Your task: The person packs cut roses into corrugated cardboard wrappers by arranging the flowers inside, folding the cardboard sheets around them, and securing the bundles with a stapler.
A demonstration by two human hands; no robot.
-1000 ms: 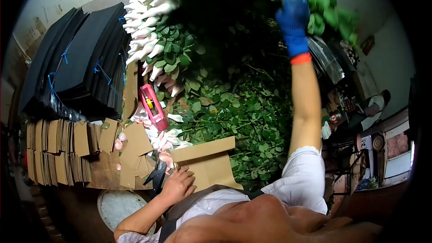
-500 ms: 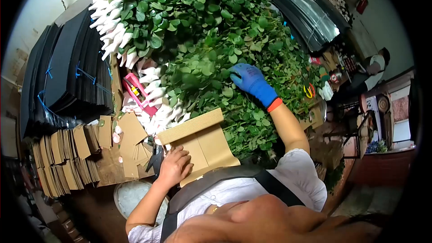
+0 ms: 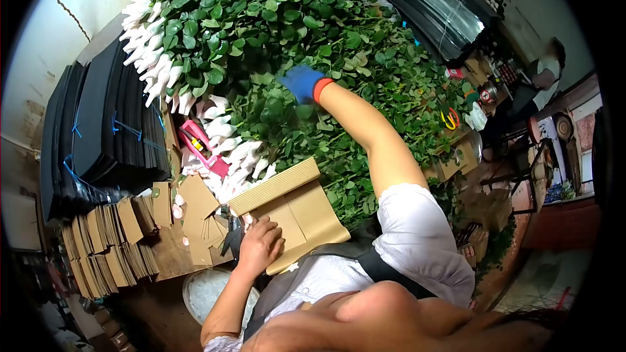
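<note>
My right hand, in a blue glove with a red cuff, reaches into the heap of leafy green stems; motion and leaves blur its fingers. Bare and bent, my left hand rests at the left edge of a brown cardboard sheet with a corrugated strip along its far side. Just left of it are black scissors. White net-covered flower heads line the left side of the heap, and more lie beyond the cardboard. Near them is a pink tape dispenser.
Black sheets tied with blue string stand at the left, above rows of small cardboard pieces. A white tub is below the table edge. Yellow-red scissors lie on the stems. Another person is at the far right.
My gloved hand has come down from the upper right, then moved left and farther over the heap. Leafy stems now lie where it passed. My left hand has stayed at the cardboard.
</note>
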